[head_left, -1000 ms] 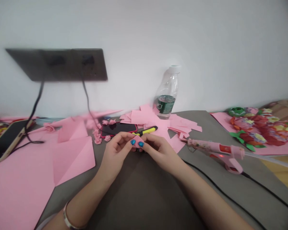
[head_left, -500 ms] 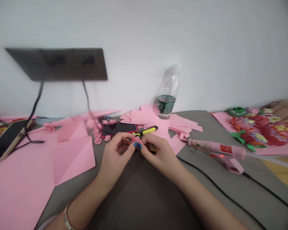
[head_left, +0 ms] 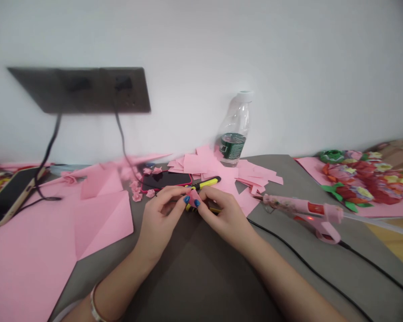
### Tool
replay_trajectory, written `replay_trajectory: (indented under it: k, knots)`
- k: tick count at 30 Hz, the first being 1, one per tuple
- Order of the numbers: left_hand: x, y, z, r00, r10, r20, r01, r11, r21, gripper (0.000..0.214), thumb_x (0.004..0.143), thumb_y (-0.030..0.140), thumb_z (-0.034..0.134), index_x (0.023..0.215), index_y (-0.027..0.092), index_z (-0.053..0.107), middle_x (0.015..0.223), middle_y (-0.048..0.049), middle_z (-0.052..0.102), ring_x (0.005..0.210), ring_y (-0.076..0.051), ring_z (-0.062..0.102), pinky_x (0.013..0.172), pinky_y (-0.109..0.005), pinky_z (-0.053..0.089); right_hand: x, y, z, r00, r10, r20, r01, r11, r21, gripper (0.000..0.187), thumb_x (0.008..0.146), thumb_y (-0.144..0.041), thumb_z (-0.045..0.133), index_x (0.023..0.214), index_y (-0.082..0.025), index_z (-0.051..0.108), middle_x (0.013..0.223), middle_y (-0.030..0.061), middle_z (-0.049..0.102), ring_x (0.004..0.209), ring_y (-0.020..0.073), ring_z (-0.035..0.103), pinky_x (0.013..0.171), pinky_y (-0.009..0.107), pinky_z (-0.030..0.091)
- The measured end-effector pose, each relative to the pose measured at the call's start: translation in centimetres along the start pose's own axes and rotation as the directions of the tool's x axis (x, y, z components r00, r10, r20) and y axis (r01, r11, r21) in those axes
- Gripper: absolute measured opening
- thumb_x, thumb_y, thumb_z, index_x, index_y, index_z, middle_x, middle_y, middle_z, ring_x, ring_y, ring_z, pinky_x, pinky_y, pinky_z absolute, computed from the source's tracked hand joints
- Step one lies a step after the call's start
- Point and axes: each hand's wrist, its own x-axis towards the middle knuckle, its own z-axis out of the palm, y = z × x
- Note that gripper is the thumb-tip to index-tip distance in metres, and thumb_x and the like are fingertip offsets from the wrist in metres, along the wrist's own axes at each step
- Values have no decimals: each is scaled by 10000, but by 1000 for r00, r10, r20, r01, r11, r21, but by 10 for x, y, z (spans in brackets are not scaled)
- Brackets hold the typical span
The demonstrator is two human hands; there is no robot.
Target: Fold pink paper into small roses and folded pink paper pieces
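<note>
A small folded piece of pink paper (head_left: 194, 197) is pinched between both hands over the middle of the grey table (head_left: 195, 277). My left hand (head_left: 164, 212) grips its left side between thumb and fingers. On the other side, my right hand (head_left: 221, 214) is closed on the right edge, its thumb near the left one. Just behind the hands lies a yellow and black utility knife (head_left: 206, 183), partly hidden by them. A phone with a red edge (head_left: 166, 180) lies beyond my left hand, with small folded pink paper pieces (head_left: 136, 192) beside it.
Pink paper strips (head_left: 255, 172) lie around a water bottle (head_left: 233, 138) by the wall. A pink glue gun (head_left: 302, 208), its light lit, rests at right with a trailing cord. Paper flowers (head_left: 366, 179) sit far right; large pink sheets (head_left: 30, 250) and another phone (head_left: 11, 194) are left.
Both thumbs have shifted slightly on the pink paper, and its folded shape between them looks different. The hands stay in nearly the same place; everything else is unmoved.
</note>
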Motion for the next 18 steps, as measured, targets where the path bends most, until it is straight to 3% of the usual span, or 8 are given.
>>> replay_trajectory:
  k: [9,18]
  knots:
    - [1,0,-1,999,45,1,-45,998,33,197,897,208,625,1013,237,783,1032,-46,758,984,-180,704,832,-273,585,-1,0,1,1000,0,0,0,1000,27,230,931,-244,496,705,-216,467,667,-21,484,617,130,435,570,254,349]
    - [-1,1,4,999,-36,-38,37,999,37,214,795,111,584,952,223,677,939,-18,738,921,-174,707,802,-270,579,-1,-2,3,997,-68,38,71,995,-72,202,894,-175,500,708,-225,439,671,-23,477,620,134,444,589,267,353]
